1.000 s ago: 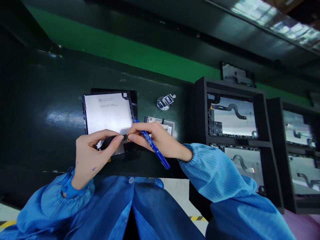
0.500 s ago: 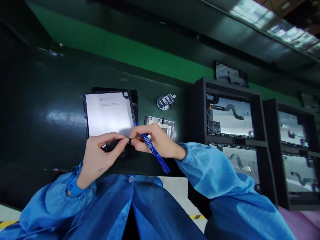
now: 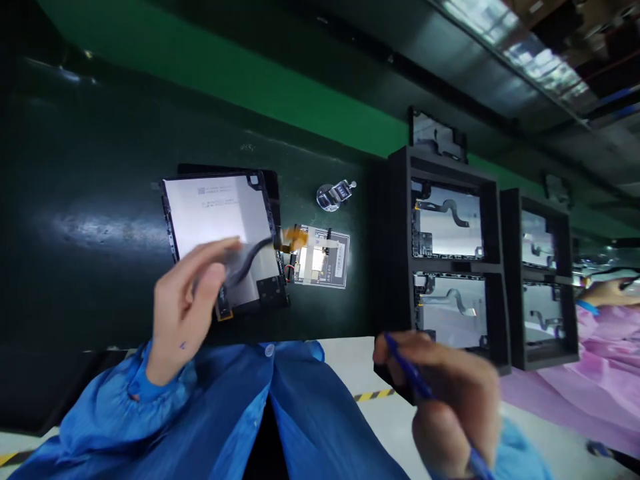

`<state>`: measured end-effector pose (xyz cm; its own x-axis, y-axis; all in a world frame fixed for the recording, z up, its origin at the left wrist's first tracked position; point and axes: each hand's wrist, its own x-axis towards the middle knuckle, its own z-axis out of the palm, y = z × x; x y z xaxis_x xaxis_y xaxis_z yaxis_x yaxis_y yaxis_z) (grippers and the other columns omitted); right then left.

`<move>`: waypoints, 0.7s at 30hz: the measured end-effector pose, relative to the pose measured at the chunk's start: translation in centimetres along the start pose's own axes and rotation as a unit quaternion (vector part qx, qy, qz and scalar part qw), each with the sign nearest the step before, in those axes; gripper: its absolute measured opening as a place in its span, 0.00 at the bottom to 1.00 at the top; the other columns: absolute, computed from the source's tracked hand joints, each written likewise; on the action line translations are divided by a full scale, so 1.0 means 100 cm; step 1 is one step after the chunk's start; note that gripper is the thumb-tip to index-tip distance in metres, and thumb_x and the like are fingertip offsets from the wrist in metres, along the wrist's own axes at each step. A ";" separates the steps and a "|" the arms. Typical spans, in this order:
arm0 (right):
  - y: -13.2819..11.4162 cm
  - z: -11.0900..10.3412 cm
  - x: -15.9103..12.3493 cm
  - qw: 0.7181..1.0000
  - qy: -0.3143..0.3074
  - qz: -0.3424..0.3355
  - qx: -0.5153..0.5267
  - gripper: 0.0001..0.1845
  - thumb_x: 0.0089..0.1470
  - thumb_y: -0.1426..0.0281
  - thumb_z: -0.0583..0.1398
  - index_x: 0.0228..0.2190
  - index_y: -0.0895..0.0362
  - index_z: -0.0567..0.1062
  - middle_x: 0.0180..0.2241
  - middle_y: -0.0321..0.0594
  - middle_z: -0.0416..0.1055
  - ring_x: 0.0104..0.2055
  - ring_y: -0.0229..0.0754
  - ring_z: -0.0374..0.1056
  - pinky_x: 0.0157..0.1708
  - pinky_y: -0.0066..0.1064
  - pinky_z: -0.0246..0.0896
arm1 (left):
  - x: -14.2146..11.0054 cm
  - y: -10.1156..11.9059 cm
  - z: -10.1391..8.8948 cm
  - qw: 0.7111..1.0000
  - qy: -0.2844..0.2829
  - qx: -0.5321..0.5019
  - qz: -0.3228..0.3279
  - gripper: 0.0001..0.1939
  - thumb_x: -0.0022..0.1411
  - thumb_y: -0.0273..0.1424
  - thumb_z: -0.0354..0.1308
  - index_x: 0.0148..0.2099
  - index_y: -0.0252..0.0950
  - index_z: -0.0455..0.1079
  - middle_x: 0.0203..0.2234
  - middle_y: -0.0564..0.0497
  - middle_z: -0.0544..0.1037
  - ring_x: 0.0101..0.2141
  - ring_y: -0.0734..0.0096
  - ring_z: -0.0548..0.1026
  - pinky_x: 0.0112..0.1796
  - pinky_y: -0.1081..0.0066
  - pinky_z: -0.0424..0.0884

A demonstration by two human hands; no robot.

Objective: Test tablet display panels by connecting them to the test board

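My left hand (image 3: 183, 307) is over the lower left of a white-backed display panel (image 3: 210, 210). Its thumb and forefinger are bent around the blurred end of a dark flex cable (image 3: 257, 250). This cable curves right to an orange ribbon connector (image 3: 294, 239) beside a circuit board (image 3: 315, 257) on a printed card. The panel lies on a black sheet, with a short black strip at its lower edge. My right hand (image 3: 450, 393), smeared by motion, is off the bench at the lower right, closed around a blue marker pen (image 3: 413, 373).
A metal tally counter (image 3: 335, 195) stands behind the circuit board. To the right, a black divided tray (image 3: 453, 267) holds panels with curved cables, and a second tray (image 3: 513, 280) stands beyond it. A co-worker's hand (image 3: 607, 293) and pink sleeve are at far right.
My right hand has left the panel and swung down right with the marker pen. My left hand has shifted slightly left and up, uncovering the panel's lower part, the cable and the board.
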<state>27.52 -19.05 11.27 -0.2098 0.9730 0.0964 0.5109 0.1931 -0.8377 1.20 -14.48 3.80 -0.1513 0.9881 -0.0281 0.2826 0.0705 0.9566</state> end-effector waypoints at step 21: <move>0.043 0.168 0.056 0.997 -0.019 -0.077 0.004 0.19 0.57 0.74 0.57 0.20 0.54 0.54 0.16 0.26 0.52 0.16 0.27 0.50 0.19 0.21 0.52 | 0.014 -0.051 -0.025 0.963 0.051 0.253 0.077 0.28 0.62 0.21 0.52 0.64 0.21 0.60 0.62 0.33 0.64 0.64 0.55 0.60 0.65 0.56 0.50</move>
<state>14.50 -14.89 -0.85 -0.3167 0.9265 0.2032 0.4630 0.3379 -0.8194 -2.84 -13.79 -0.36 -0.1548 0.9756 0.1559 0.7302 0.0067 0.6832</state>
